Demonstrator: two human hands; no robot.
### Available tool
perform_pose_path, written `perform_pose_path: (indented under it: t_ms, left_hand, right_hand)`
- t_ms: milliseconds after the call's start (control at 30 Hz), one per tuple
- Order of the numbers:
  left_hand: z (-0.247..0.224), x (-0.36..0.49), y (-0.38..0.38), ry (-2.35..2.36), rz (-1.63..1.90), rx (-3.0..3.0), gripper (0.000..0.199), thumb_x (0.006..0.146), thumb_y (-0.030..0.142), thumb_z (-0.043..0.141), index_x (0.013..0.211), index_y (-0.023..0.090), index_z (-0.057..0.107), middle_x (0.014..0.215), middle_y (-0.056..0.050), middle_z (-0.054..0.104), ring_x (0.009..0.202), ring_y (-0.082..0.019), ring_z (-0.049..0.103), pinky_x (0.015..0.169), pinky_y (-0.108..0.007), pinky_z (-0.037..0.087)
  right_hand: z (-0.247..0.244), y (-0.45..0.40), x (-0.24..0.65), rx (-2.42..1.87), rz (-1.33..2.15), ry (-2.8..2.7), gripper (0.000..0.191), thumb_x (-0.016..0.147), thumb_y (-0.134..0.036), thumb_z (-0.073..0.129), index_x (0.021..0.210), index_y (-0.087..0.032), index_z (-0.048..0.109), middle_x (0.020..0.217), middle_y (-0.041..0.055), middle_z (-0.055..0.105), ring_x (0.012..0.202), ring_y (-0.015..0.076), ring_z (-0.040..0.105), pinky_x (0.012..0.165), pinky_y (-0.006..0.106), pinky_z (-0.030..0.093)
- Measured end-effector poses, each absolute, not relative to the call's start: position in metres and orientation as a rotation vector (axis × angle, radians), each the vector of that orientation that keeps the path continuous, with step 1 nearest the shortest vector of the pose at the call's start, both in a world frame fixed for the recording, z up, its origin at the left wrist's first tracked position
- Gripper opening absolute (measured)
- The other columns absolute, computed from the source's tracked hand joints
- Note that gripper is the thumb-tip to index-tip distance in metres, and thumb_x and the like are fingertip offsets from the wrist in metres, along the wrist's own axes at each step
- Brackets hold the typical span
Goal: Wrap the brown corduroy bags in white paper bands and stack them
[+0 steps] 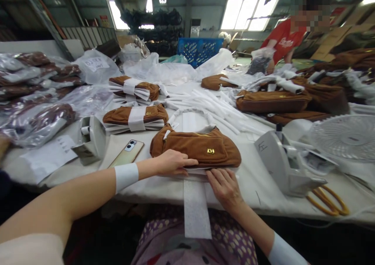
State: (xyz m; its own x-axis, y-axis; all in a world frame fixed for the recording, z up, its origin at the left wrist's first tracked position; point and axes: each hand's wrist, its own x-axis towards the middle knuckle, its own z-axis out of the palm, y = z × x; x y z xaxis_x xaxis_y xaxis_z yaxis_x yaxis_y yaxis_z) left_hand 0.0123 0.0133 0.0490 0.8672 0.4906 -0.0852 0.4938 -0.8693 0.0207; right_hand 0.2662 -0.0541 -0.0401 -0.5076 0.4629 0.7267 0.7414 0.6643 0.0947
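Note:
A brown corduroy bag (196, 146) with a gold clasp lies in front of me, its wrapped strap curving away behind it. White sheets (202, 172) show beneath its near edge. My left hand (172, 162) presses on the lower front of the bag, fingers together. At the right part of that edge, my right hand (224, 185) has its fingers closed on the white sheets. A long white strip (197, 210) runs under the bag and hangs over the table edge between my hands.
Wrapped brown bags (117, 118) and a phone (129, 152) lie left. Tape dispensers (92, 138) flank the work area. Scissors (329, 200) and a fan (348, 138) are right. A person in red (284, 40) leans over the far side.

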Motion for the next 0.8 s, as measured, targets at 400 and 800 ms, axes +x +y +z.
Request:
perform_pose_path:
  t_ms: [400,800]
  left_hand:
    - [0.028,0.016,-0.005,0.801,-0.112,3.269,0.039,0.099,0.025,0.043,0.137,0.03,0.038,0.085,0.0,0.059,0.067,-0.016,0.061,0.049,-0.025,0.039]
    - [0.01,0.017,-0.008,0.775,0.079,3.302,0.033,0.1,0.024,0.043,0.133,0.027,0.043,0.081,0.002,0.055,0.066,-0.013,0.058,0.052,-0.023,0.043]
  right_hand:
    - [-0.02,-0.038,0.28,-0.875,-0.444,-2.239,0.022,0.092,-0.01,0.056,0.111,-0.017,0.065,0.106,0.0101,0.062,0.102,0.022,0.055,0.098,0.043,0.039]
    - [-0.019,-0.027,0.275,-0.873,-0.333,-2.253,0.019,0.095,-0.01,0.047,0.082,-0.018,0.06,0.076,0.0026,0.052,0.071,0.0166,0.043,0.069,0.031,0.035]
